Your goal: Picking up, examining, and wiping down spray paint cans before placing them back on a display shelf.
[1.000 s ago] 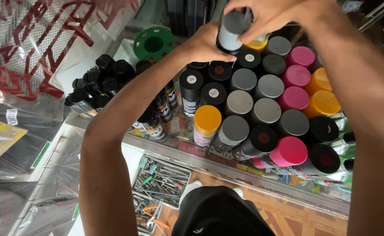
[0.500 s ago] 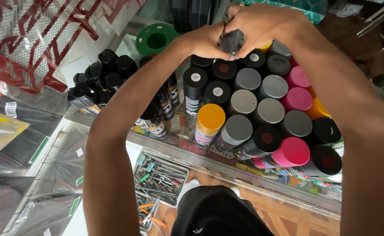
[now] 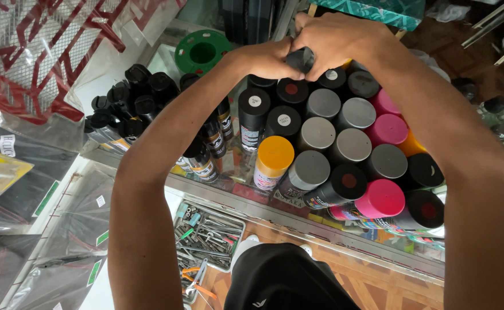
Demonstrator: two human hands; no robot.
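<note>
Grey-capped spray can point(image 3: 301, 58) in both hands, crowded capped cans point(image 3: 326, 143) beneath.

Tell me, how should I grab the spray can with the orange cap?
Grip the orange cap from straight above. That can stands upright at the front-left edge of the cluster, with grey-capped cans packed tight on its right, so only the top and the left side look free to reach.

Setting: a hardware or paint shop. Rows of spray cans point(image 3: 344, 149) with coloured caps stand on a glass display counter point(image 3: 229, 189); a tray of loose tools point(image 3: 206, 235) sits beneath, packaged goods point(image 3: 11, 172) alongside.
</note>
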